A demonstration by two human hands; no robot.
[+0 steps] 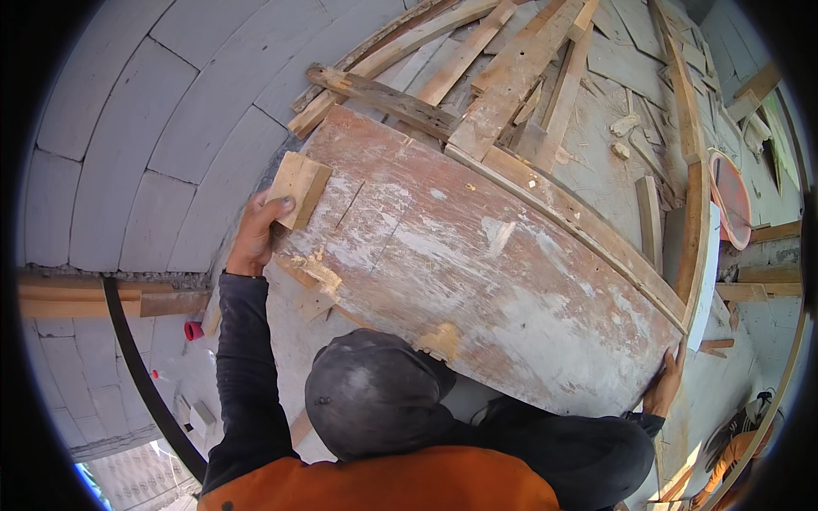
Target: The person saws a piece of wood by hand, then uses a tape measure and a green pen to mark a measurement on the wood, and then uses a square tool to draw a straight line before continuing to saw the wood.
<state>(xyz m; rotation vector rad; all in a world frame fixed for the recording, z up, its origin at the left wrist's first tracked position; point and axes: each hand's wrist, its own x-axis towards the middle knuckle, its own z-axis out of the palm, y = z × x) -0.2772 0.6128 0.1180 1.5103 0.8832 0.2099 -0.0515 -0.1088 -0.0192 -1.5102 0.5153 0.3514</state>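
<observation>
A wide plywood board (443, 255), reddish-brown and smeared with white, lies in front of me. Two dark straight lines cross it near its left end. My left hand (254, 228) grips a short pale wood block (300, 189) at that end, thumb on top; the fingers beneath are mostly hidden. At the board's lower right corner, my right hand (665, 387) is closed round the edge, partly hidden by the dark-clothed knee. A dark cap (366, 396) covers part of the near edge. Beside it, yellowish crumbly patches (441, 341) stick to the board.
Grey block wall (170, 145) rises at the left. Long planks and offcuts (511, 85) lie piled beyond the board, and a timber (588, 221) runs along its far edge. An orange-rimmed tub (731, 200) stands at right. Another person in orange (737, 460) is at lower right.
</observation>
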